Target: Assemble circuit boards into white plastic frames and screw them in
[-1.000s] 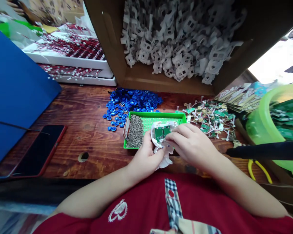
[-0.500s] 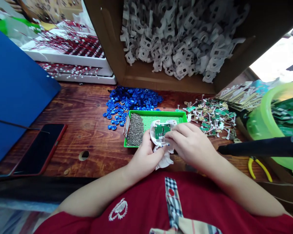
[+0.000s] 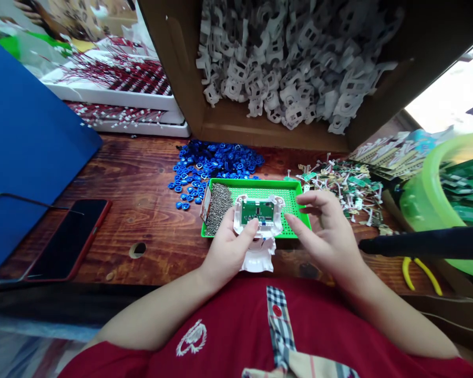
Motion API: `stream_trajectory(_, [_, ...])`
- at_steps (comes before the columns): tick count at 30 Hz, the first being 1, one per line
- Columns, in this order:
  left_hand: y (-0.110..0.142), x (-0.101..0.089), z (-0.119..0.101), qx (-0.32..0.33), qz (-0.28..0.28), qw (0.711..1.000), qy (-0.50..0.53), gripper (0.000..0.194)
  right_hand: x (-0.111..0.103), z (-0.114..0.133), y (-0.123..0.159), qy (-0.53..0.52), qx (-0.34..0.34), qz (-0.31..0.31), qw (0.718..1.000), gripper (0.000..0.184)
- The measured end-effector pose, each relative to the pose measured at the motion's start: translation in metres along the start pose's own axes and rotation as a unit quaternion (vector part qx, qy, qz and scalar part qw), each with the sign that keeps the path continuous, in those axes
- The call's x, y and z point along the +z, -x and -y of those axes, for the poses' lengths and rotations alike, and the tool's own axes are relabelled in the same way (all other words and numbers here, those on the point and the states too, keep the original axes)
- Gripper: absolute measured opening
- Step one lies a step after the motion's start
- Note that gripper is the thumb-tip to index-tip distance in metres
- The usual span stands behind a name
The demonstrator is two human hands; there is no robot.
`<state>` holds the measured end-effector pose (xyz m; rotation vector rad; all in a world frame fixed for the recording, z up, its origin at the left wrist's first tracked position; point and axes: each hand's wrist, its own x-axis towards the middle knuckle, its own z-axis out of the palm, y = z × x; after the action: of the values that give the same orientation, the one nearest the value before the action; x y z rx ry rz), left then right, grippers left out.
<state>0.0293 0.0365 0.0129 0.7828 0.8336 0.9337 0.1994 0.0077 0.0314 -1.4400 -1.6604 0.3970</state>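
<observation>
A white plastic housing with a green circuit board seated in it is held by my left hand, the thumb lying over the board's lower edge. Just below the housing, another white plastic piece shows near the table's front edge; whether the two are joined I cannot tell. My right hand is apart from the housing on its right side, thumb and fingers spread with nothing between them. Under and behind the housing lies a green tray with small metal screws heaped in its left end.
Blue small parts lie behind the tray. Small boards with wires are piled to the right, near a light green tub, a black rod and yellow-handled pliers. A cardboard box of white parts stands behind; a phone lies left.
My right hand has let go of the housing and moved off to the right, its fingers opening. The housing has shifted slightly left and turned level, and my left thumb now rests over the board.
</observation>
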Motion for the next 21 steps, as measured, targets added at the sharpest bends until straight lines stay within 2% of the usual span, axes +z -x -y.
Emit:
stream_trajectory(1, [0.001, 0.000, 0.000, -0.001, 0.001, 1.000, -0.004, 0.031, 0.001, -0.002, 0.001, -0.092, 0.084, 0.027, 0.992, 0.035])
stream_trajectory(3, [0.003, 0.001, 0.000, -0.001, 0.008, 1.000, -0.018, 0.034, 0.003, -0.004, 0.001, -0.251, 0.205, 0.125, 0.938, 0.037])
stream_trajectory(5, [0.005, 0.000, 0.000, 0.007, 0.023, 0.999, -0.034, 0.035, 0.006, -0.004, -0.001, -0.324, 0.258, 0.180, 0.892, 0.030])
stream_trajectory(6, [0.006, -0.001, 0.000, 0.014, 0.030, 0.998, -0.044, 0.035, 0.008, -0.003, -0.002, -0.335, 0.270, 0.185, 0.884, 0.028])
stream_trajectory(8, [0.008, -0.004, 0.002, 0.027, 0.035, 0.997, -0.063, 0.036, 0.013, -0.002, -0.004, -0.325, 0.275, 0.179, 0.887, 0.028])
stream_trajectory(12, [0.009, -0.010, 0.003, 0.017, -0.008, 0.997, -0.072, 0.037, 0.024, -0.004, -0.008, -0.305, 0.253, 0.185, 0.899, 0.026])
stream_trajectory(15, [0.008, -0.012, -0.003, -0.032, -0.043, 0.999, 0.000, 0.036, 0.022, -0.008, -0.022, -0.311, 0.240, 0.269, 0.879, 0.028])
stream_trajectory(17, [0.007, -0.015, -0.010, -0.077, -0.073, 0.993, 0.051, 0.035, 0.017, -0.014, -0.040, -0.208, 0.218, 0.324, 0.897, 0.031])
stream_trajectory(18, [0.007, -0.016, -0.014, -0.100, -0.088, 0.988, 0.072, 0.033, 0.015, -0.018, -0.052, -0.120, 0.202, 0.325, 0.916, 0.033])
stream_trajectory(19, [0.007, -0.019, -0.018, -0.126, -0.097, 0.983, 0.091, 0.030, 0.014, -0.022, -0.064, -0.002, 0.183, 0.293, 0.938, 0.033])
stream_trajectory(21, [0.008, -0.023, -0.023, -0.168, -0.094, 0.974, 0.122, 0.025, 0.020, -0.031, -0.091, 0.129, 0.166, 0.237, 0.948, 0.027])
